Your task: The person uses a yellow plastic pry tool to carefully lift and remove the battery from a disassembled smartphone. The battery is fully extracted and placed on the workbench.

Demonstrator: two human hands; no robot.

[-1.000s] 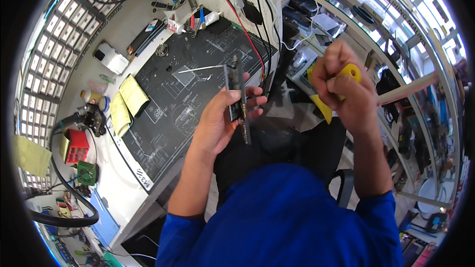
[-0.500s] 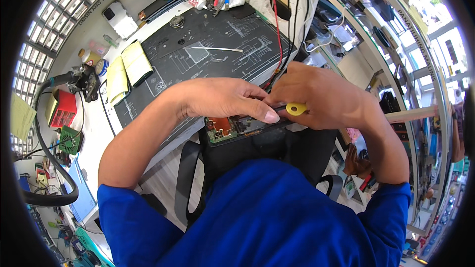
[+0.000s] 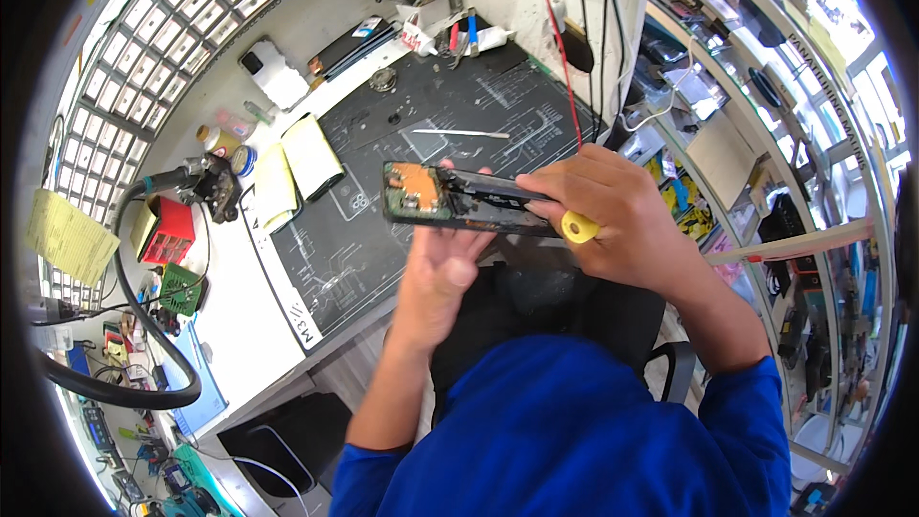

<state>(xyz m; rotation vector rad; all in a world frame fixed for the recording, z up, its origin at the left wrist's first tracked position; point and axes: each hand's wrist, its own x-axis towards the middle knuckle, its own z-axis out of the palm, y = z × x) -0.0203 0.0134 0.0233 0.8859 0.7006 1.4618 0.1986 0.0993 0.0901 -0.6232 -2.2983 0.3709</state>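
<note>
An opened phone (image 3: 498, 201) is held tilted above my lap, its inside facing me; an orange patch and a green circuit board show at its left end. My left hand (image 3: 437, 273) grips it from below, with fingertips showing past the far edge and the thumb near the close edge. At the phone's right end is my right hand (image 3: 613, 211), its fingers closed round a yellow tool handle (image 3: 579, 227) with a hole in it. Those fingers also touch the phone's end; the tool's working end is hidden.
Beyond the phone lies a dark printed work mat (image 3: 383, 124) bearing a thin metal pick (image 3: 461, 133). Left of it are a yellow notepad (image 3: 311, 155), small jars (image 3: 218, 142) and a black flexible arm (image 3: 187, 354). Cluttered shelves (image 3: 737, 124) stand at the right, beside hanging cables (image 3: 565, 48).
The phone has been raised and tilted toward me. My left hand has gone from lying over it to gripping it from beneath. The right hand keeps the yellow handle.
</note>
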